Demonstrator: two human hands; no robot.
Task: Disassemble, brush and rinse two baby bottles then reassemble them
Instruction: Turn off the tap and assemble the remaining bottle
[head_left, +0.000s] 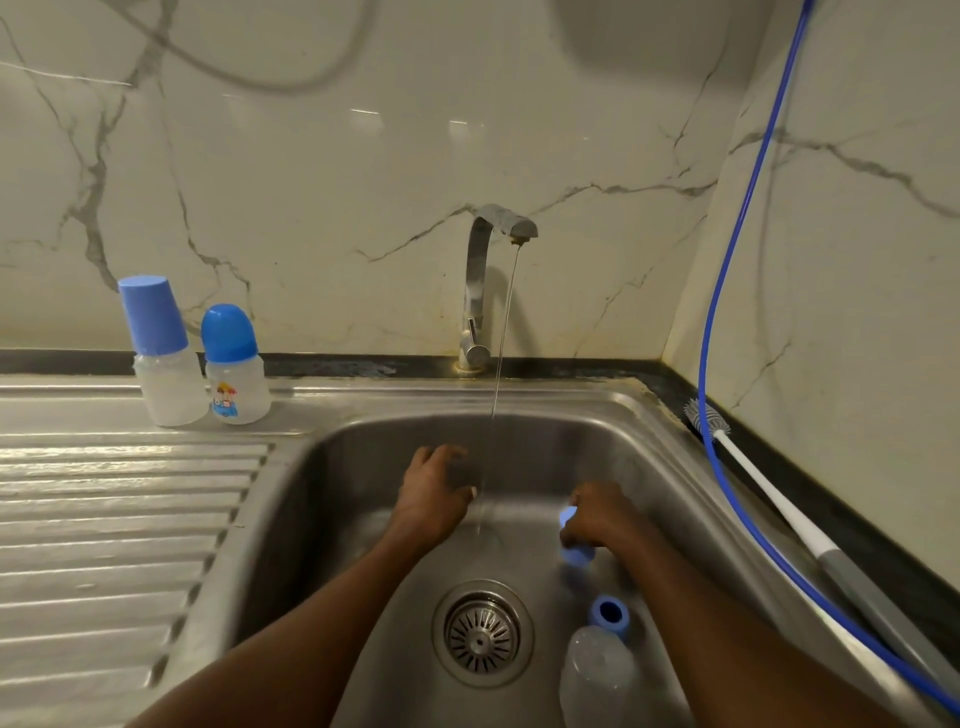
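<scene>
Water runs in a thin stream from the chrome tap into the stainless steel sink. The right hand has its grip closed round a pale blue plastic piece, low in the basin just right of the stream. It could be a cap or a cover, but it is too blurred to tell. The left hand hangs just left of the water, grip wide, fingers spread, holding nothing.

On the basin floor beside the drain strainer lies a clear plastic bottle body on its side, with a blue screw ring touching its top end. These look light, hollow and stiff, and being wet they are likely slippery. The bottle is best taken round its middle and the ring by its outer rim.

Now the count. Two capped bottles stand together on the ribbed draining surface, a taller bottle with a flat-topped blue cap and a shorter printed bottle with a domed blue cap. There is one bare body, one ring and one held piece. One white-handled bottle brush lies along the right-hand edge.
</scene>
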